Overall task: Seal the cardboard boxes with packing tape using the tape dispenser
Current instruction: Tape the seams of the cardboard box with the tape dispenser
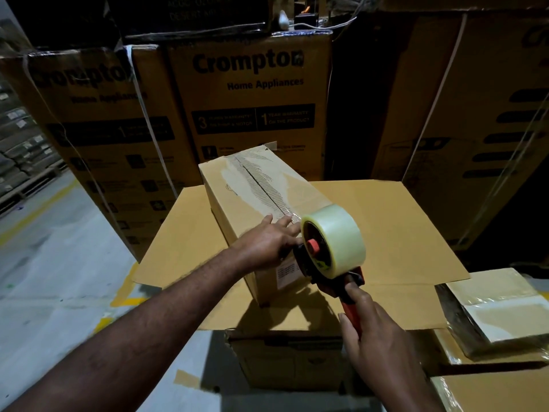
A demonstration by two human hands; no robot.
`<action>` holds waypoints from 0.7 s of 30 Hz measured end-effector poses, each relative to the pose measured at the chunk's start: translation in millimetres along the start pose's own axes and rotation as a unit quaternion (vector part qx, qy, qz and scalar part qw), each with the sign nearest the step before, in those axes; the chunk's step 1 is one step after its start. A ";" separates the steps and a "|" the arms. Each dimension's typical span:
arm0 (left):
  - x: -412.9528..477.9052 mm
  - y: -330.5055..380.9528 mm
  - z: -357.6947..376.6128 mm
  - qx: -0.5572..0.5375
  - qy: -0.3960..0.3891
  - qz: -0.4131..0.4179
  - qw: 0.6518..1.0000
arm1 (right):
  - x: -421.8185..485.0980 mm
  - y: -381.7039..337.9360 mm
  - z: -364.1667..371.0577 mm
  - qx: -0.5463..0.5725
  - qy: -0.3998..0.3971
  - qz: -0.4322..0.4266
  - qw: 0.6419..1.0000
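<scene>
Head cam: L hand (267,242) flat on box (252,185), R hand (377,343) grips tape dispenser (329,251) (Crompton cartons (249,93) behind).

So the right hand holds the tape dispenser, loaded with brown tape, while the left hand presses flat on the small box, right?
Not quite. The head view shows the tape roll is clear, not brown. The rest holds: the right hand grips the tape dispenser by its red handle, and the left hand lies flat on the small box.

Your left forearm (148,331) is bare, with fine hair along its length. Your right forearm (416,391) is bare too, as are your left hand (267,245) and right hand (377,346).
</scene>
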State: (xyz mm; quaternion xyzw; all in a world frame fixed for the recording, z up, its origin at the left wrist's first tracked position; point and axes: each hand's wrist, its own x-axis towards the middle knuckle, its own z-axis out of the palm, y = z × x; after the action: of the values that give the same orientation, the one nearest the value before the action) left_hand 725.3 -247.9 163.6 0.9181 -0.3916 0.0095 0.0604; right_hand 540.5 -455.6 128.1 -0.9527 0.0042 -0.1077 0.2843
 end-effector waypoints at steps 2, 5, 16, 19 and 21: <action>0.1 1.0 -0.7 -0.001 -0.007 0.000 1.000 | -0.5 2.1 1.2 -0.002 -0.001 -0.003 1.000; 1.7 1.6 -2.7 0.013 -0.026 -0.015 0.999 | -2.9 7.0 4.6 0.007 -0.003 -0.004 1.000; 15.8 8.1 9.3 -0.076 0.070 -0.119 0.987 | -10.2 21.5 21.7 0.024 0.023 -0.005 0.999; 17.1 1.7 12.7 -0.093 0.076 -0.136 0.983 | -11.2 21.1 27.0 0.042 0.031 0.004 0.999; 19.6 1.6 14.9 -0.108 0.083 -0.136 0.981 | -10.9 21.9 29.2 0.035 0.030 0.002 0.999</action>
State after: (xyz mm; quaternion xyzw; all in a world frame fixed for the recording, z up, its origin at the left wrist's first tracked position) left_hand 737.3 -264.8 150.3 0.9470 -0.2551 0.0346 0.1923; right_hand 537.1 -457.4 90.3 -0.9384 0.0107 -0.1360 0.3175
